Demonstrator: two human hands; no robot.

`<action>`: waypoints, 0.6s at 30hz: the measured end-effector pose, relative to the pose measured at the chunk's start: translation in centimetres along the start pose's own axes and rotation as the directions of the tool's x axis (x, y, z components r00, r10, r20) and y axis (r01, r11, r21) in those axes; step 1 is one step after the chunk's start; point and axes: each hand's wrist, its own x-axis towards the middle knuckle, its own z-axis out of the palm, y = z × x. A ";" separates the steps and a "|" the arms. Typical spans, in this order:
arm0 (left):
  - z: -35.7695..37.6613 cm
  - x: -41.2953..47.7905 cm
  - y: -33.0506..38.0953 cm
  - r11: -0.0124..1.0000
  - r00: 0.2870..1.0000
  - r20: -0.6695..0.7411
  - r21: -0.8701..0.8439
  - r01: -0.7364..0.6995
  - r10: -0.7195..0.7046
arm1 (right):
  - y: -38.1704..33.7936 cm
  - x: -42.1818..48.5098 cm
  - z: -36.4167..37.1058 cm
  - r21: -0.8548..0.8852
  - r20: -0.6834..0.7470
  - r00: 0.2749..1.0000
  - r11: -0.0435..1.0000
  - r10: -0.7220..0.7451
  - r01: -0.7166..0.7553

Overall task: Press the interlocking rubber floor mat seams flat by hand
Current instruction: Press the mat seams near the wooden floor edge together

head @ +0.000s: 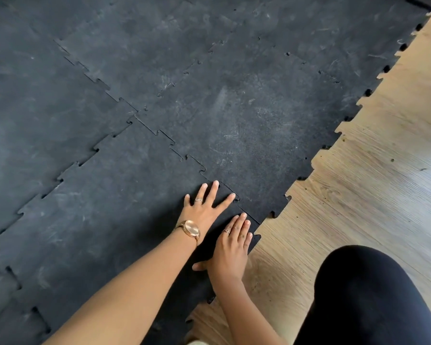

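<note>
Wooden floor (pixel 373 170) runs along the right of the view, and most of it to the left is covered by the black rubber mat (pixel 97 170), tiles locked together by puzzle-shaped teeth; the seams show as thin zigzag lines, and the one that matters to you, the seam (pixel 177 150), runs diagonally from the upper left down to the mat's toothed outer edge, passing right beside your fingertips.

Your left hand (pixel 204 207) lies flat and spread on the tile just left of that seam, holding nothing, the wristwatch (pixel 190 229) sitting behind it; the fingers fan out toward the joint, which I judge spreads your weight over several teeth at once rather than a single point.

Your right hand (pixel 230 247) lies just beside it, nearer the mat's edge, likewise flat and empty, fingers together and pointing at the seam's last teeth; placing it there probably pins the corner, where a tile is most likely to lift; whether the joint is fully seated under your hands I cannot tell.

Your knee (pixel 366 297), in dark cloth, sits off the mat over the bare wood at the lower right; kneeling there keeps your own weight off the tile you are pressing and lets you lean forward over both hands.
</note>
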 end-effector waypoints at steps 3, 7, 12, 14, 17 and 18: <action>0.6 0.0 0.0 1.000 1.000 -0.021 -0.031 0.001 -0.002 | -0.2 -0.2 0.1 -0.013 0.010 1.000 1.000 0.009 -0.009; -0.7 -0.8 -0.6 0.997 1.000 0.006 -0.077 -0.009 0.010 | -0.7 -0.5 -0.3 -0.041 0.004 1.000 0.999 0.020 -0.020; -1.3 -1.9 -4.6 0.990 0.994 0.113 -0.141 0.005 0.011 | -1.0 -0.5 -1.2 -0.193 -0.033 0.999 0.980 0.044 -0.049; -0.5 -2.2 -5.2 0.998 0.994 0.108 -0.051 0.028 -0.022 | -1.4 0.4 -2.3 -0.279 -0.074 0.997 0.960 -0.011 -0.010; -1.9 -0.7 -6.7 0.997 0.994 0.106 0.076 0.009 -0.017 | -2.1 2.2 -3.1 -0.285 -0.033 0.990 0.951 -0.135 0.120; -2.8 0.1 -7.5 0.995 0.993 0.118 0.097 0.004 -0.015 | -2.4 2.7 -2.9 -0.274 0.009 0.986 0.948 -0.165 0.161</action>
